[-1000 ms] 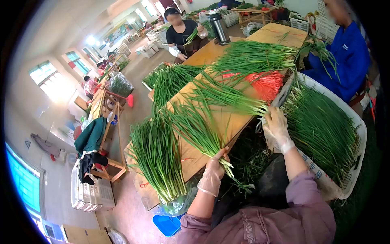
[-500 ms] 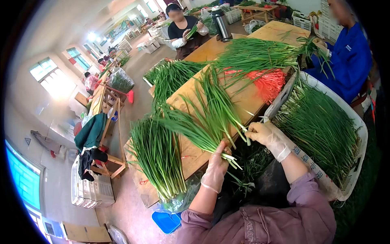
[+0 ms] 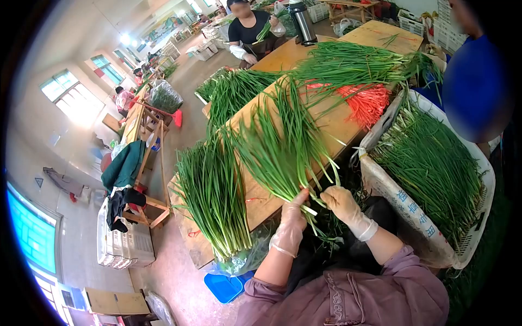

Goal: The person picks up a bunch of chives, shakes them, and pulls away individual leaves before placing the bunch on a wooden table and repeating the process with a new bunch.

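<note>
My left hand [image 3: 292, 220], in a thin clear glove, is closed around the lower stalks of a bunch of garlic chives [image 3: 277, 168]. Their green leaves fan out over the wooden table, and the pale ends stick out below my grip. Close by on the right is my right hand [image 3: 343, 205], also gloved, with its fingers pinched beside the stalk ends. A pale leaf reaches up from near those fingertips, but what they hold is hidden. Left of the bunch, a thick pile of chives [image 3: 215, 198] lies with its stalks toward the table's near edge.
A white crate [image 3: 372, 168] full of chives stands at my right. Red ties [image 3: 367, 106] and more chives [image 3: 353, 64] lie farther up the table [image 3: 255, 190]. A steel flask [image 3: 302, 24] stands beyond. One co-worker sits across, another in blue at right. A blue container [image 3: 224, 288] is below.
My right hand has moved down and left, closer to my left hand. The bunch's leaves have shifted and spread. The co-worker across has lowered one hand, and the one in blue leans nearer.
</note>
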A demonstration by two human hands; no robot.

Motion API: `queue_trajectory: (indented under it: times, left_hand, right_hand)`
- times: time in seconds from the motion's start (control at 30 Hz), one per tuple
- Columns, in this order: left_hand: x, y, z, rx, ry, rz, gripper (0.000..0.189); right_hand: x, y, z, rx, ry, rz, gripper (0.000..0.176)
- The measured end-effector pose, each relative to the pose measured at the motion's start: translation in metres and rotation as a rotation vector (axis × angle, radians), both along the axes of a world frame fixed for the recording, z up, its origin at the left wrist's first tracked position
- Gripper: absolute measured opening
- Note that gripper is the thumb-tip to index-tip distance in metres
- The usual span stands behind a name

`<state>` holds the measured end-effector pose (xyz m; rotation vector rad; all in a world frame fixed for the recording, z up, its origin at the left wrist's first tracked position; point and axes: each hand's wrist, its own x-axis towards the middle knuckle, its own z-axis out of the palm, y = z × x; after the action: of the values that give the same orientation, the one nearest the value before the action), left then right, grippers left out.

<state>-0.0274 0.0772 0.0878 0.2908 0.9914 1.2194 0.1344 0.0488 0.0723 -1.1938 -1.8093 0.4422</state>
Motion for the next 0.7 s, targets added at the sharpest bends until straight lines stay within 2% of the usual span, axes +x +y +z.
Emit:
queue_trajectory:
  times: [0.03,0.1,0.13,0.17,0.23,0.27,0.3,0.37,0.5,0.7]
  left_hand:
    - [-0.007,0.005,0.002,-0.032,-0.046,0.051,0.021]
    - [-0.018,0.007,0.007,-0.015,-0.07,0.021,0.021]
    - [-0.02,0.005,0.01,-0.025,-0.069,-0.004,0.021]
    - [-0.019,0.003,0.013,-0.033,-0.068,-0.031,0.021]
    - [-0.012,0.0,0.007,-0.077,-0.094,-0.05,0.021]
    - [-0.006,-0.004,0.01,-0.072,-0.081,-0.056,0.02]
    - [-0.005,-0.004,-0.002,-0.037,-0.076,-0.091,0.018]
    - [0.004,-0.011,0.01,-0.054,-0.099,-0.125,0.016]
    - [-0.011,-0.006,0.0,-0.027,-0.015,-0.161,0.018]
    - [-0.001,-0.006,0.011,-0.112,-0.112,-0.081,0.014]
  right_hand:
    - [0.006,-0.007,0.003,-0.001,-0.001,0.005,0.024]
    - [0.021,-0.018,0.005,-0.49,0.003,0.363,0.029]
    - [0.026,-0.018,-0.004,-0.346,0.012,0.29,0.033]
    - [0.025,-0.011,-0.009,-0.377,0.074,0.183,0.034]
    - [0.016,-0.008,0.034,-0.089,0.125,0.105,0.033]
    - [0.009,-0.006,0.048,-0.114,-0.021,0.109,0.029]
    - [-0.002,-0.003,0.059,0.132,-0.179,0.101,0.023]
    - [-0.013,0.003,0.057,0.273,-0.541,0.117,0.024]
    - [-0.008,0.01,0.045,0.37,-0.572,0.166,0.032]
    - [-0.014,0.01,0.033,0.425,-0.611,0.102,0.032]
